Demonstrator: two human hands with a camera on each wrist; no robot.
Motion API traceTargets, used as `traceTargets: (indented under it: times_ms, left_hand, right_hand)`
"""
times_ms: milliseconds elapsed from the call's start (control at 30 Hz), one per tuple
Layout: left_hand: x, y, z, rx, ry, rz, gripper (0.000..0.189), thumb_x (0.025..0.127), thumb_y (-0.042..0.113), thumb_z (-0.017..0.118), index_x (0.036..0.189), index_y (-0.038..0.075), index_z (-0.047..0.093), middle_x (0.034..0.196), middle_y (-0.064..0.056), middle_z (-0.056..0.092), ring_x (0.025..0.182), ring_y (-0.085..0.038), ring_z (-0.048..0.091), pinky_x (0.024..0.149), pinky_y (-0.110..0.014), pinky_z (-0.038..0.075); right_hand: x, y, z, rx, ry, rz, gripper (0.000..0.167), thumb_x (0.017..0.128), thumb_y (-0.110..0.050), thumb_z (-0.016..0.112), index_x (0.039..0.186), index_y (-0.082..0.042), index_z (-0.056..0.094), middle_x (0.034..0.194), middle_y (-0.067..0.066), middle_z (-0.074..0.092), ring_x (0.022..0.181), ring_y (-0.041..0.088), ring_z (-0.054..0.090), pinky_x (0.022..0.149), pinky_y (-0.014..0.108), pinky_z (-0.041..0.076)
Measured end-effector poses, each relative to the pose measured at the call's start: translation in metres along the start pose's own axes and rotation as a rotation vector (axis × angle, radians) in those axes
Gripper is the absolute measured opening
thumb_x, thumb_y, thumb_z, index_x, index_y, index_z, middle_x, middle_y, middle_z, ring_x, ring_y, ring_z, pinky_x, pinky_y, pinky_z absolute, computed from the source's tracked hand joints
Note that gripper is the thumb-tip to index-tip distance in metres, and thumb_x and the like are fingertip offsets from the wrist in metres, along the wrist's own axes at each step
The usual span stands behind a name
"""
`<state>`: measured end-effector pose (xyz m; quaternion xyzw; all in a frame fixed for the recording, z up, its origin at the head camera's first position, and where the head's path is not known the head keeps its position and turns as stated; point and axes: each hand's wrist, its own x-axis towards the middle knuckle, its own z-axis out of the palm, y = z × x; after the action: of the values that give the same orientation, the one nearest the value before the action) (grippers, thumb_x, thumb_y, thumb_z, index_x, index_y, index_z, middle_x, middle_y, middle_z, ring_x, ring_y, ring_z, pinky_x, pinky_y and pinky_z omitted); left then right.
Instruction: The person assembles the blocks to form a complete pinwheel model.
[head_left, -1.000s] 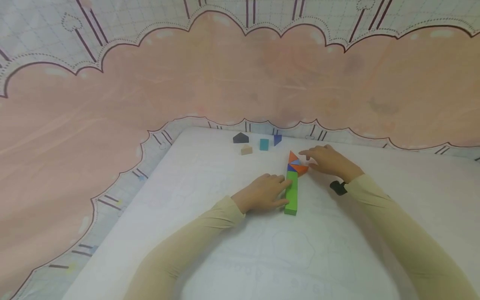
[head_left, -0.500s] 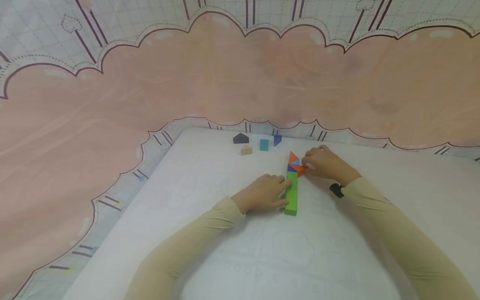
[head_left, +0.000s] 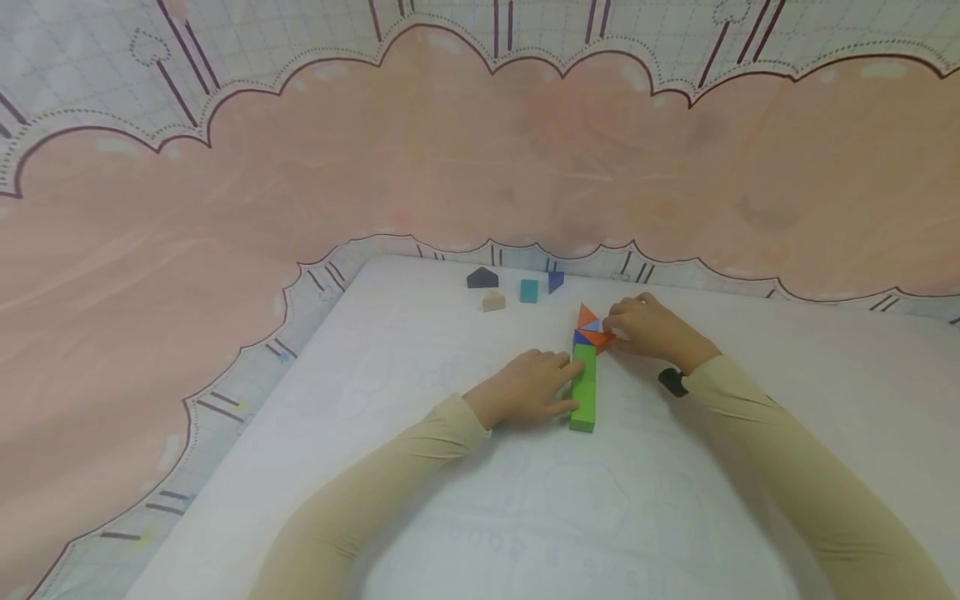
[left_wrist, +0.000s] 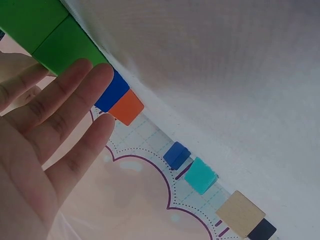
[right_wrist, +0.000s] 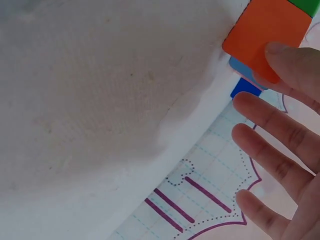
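Pinching now with the right hand (head_left: 654,327), held over the pieces with index finger extended a second ago. Gripping an orange, wooden-looking triangular wedge (right_wrist: 262,32) by its tip between thumb and index finger, with the other three spread loose. Found just beyond the green row's far end, pointing right, fanned out with a dark blue triangular wedge (head_left: 581,338), a pale blue triangular wedge (head_left: 591,326) and a second orange triangular wedge (head_left: 585,317). Resting unchanged with the left hand (head_left: 528,385), fingers straight and spread, touching two bright green rectangular blocks (head_left: 582,412) end to end on the white surface (head_left: 420,333). Judged from this: past reaching, into adjusting the fan, with the row steadied. Cannot tell how firmly pressed. Left loose near the far edge: a teal rectangular block (head_left: 528,292) and a dark grey five-sided block (head_left: 482,279).
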<state>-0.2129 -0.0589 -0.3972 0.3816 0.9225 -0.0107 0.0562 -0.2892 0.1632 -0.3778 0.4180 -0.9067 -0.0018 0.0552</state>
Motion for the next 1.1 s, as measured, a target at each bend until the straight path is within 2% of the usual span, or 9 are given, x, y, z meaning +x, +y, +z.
traceTargets:
  times_ms: [133,233,400,500,733,933,1100]
  left_hand:
    - [0.000,0.000,0.000,0.008,0.008,0.005,0.060,0.094,0.052,0.045,0.142,0.017,0.038,0.121,-0.002,0.056,0.106,-0.014,0.055,0.100,-0.033,0.043]
    - [0.000,0.000,0.000,0.016,0.016,0.011,0.060,0.093,0.052,0.045,0.141,0.016,0.039,0.119,-0.001,0.056,0.104,-0.013,0.055,0.098,-0.033,0.044]
    - [0.000,0.000,0.001,0.043,0.026,0.019,0.060,0.094,0.052,0.044,0.140,0.015,0.039,0.117,-0.001,0.056,0.104,-0.014,0.055,0.095,-0.032,0.044]
    - [0.000,0.000,0.001,0.050,0.026,0.021,0.060,0.094,0.052,0.044,0.141,0.015,0.039,0.119,-0.002,0.056,0.106,-0.014,0.055,0.097,-0.032,0.044]
    - [0.000,0.000,0.001,0.040,0.022,0.021,0.061,0.094,0.051,0.045,0.141,0.014,0.038,0.121,-0.002,0.055,0.110,-0.015,0.055,0.101,-0.034,0.042]
    - [-0.001,0.001,-0.001,0.038,0.018,0.018,0.061,0.094,0.052,0.045,0.141,0.014,0.039,0.120,-0.002,0.055,0.109,-0.015,0.055,0.100,-0.033,0.043]
    - [-0.001,0.001,-0.001,0.023,0.018,0.016,0.061,0.094,0.051,0.045,0.141,0.014,0.039,0.121,-0.002,0.055,0.110,-0.015,0.055,0.099,-0.034,0.043]
  right_hand:
    - [0.001,-0.001,-0.004,0.016,-0.034,0.035,0.015,0.079,-0.012,0.073,0.093,-0.010,0.070,0.096,0.009,0.070,0.094,0.028,0.062,0.088,0.052,0.045]
    - [0.005,-0.004,-0.008,0.036,-0.024,0.039,0.020,0.079,-0.011,0.072,0.099,-0.010,0.069,0.101,0.011,0.069,0.099,0.030,0.062,0.090,0.054,0.043]
    - [0.013,-0.014,-0.010,0.037,0.015,-0.038,0.026,0.080,-0.011,0.071,0.106,-0.014,0.069,0.103,0.010,0.069,0.100,0.030,0.061,0.089,0.053,0.044]
    - [0.017,-0.020,-0.008,0.041,0.017,-0.081,0.027,0.081,-0.011,0.071,0.107,-0.015,0.070,0.100,0.007,0.068,0.097,0.028,0.061,0.089,0.051,0.045]
    - [0.022,-0.026,-0.003,0.046,-0.019,-0.068,0.022,0.083,-0.008,0.067,0.101,-0.017,0.072,0.090,0.001,0.065,0.087,0.021,0.059,0.086,0.047,0.045]
    - [0.021,-0.024,-0.001,0.067,-0.025,-0.055,0.021,0.084,-0.008,0.066,0.102,-0.017,0.072,0.095,0.003,0.067,0.094,0.023,0.060,0.091,0.050,0.044]
    - [0.020,-0.025,-0.002,0.080,-0.017,-0.059,0.021,0.083,-0.007,0.067,0.101,-0.016,0.072,0.095,0.004,0.068,0.094,0.023,0.061,0.089,0.049,0.045]
